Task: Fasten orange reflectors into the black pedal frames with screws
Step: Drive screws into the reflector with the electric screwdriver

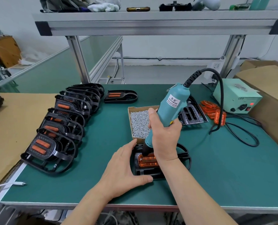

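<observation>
Green-matted worktop (102, 143) logged across the foreground, under an aluminium overhead shelf (151, 21) at 12 o'clock. Brown paper sheet (13, 124) noted at 9 o'clock, butted against the mat's left edge.

Row of pedal frames (62, 127) seen from 8 to 10 o'clock, overlapping one another, orange inserts showing in most of them. Pale green control box (237, 96) at 2 o'clock, red lamp lit on its front.

Teal electric screwdriver (170, 108) found at centre, leaning toward 1 o'clock, black cord looping off toward 3 o'clock. Right hand (165, 140) clamped round its lower body, fingers wrapped. Black nose down on the upper-left end of the orange reflector (148, 161); bit tip itself hidden.

Left hand (127, 166) at 6 o'clock, fingers spread and nearly straight, thumb against the near edge and fingertips against the far-left corner of the black pedal frame (144, 173), bracing it flat. Reflector seated inside that frame.

Cardboard box (141, 108) of screws (139, 124) just past the frame toward 12 o'clock. Single pedal frame (120, 96) lying alone at 11 o'clock. Chrome plate (193, 114) behind the screwdriver, loose reflectors (214, 111) heaped beside it at 2 o'clock. White cable end (19, 183) at 8 o'clock.
</observation>
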A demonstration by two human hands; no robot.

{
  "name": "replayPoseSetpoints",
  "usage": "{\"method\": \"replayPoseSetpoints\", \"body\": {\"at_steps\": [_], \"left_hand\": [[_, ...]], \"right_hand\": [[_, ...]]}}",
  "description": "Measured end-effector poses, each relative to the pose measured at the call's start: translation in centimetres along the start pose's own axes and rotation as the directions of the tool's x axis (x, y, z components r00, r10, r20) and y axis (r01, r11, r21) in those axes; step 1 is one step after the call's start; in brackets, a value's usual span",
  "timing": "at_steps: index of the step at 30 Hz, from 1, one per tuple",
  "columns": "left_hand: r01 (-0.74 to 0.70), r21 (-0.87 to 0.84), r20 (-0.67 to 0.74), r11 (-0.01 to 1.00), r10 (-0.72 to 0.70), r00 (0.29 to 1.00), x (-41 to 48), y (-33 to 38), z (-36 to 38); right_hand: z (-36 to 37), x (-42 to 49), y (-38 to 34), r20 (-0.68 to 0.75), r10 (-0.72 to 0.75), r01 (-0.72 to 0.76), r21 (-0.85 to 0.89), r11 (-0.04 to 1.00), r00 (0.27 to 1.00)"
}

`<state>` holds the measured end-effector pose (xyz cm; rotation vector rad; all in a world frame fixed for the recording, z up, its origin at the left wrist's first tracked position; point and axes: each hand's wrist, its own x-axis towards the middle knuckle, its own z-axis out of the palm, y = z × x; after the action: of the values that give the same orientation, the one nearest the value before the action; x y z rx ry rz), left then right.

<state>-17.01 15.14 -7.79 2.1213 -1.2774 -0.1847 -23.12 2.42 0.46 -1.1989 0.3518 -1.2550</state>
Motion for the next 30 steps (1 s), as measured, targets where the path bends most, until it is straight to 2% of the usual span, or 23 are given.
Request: {"method": "replayPoseSetpoints", "body": {"at_steps": [11, 17, 30], "left_hand": [[0.036, -0.033, 0.004, 0.999, -0.036, 0.999, 0.1, -0.5, 0.3], [0.042, -0.033, 0.012, 0.999, -0.042, 0.999, 0.0, -0.3, 0.5], [0.016, -0.005, 0.003, 1.0, -0.016, 1.0, 0.0, 0.0, 0.0]], "right_hand": [[0.7, -0.1, 0.0, 0.113, -0.002, 0.009, -0.063, 0.998, 0.994], [0.3, -0.1, 0.1, 0.077, 0.038, -0.035, -0.036, 0.999, 0.996], [-0.8, 0.1, -0.4, 0.049, 0.023, -0.023, 0.007, 1.0, 0.999]]}}
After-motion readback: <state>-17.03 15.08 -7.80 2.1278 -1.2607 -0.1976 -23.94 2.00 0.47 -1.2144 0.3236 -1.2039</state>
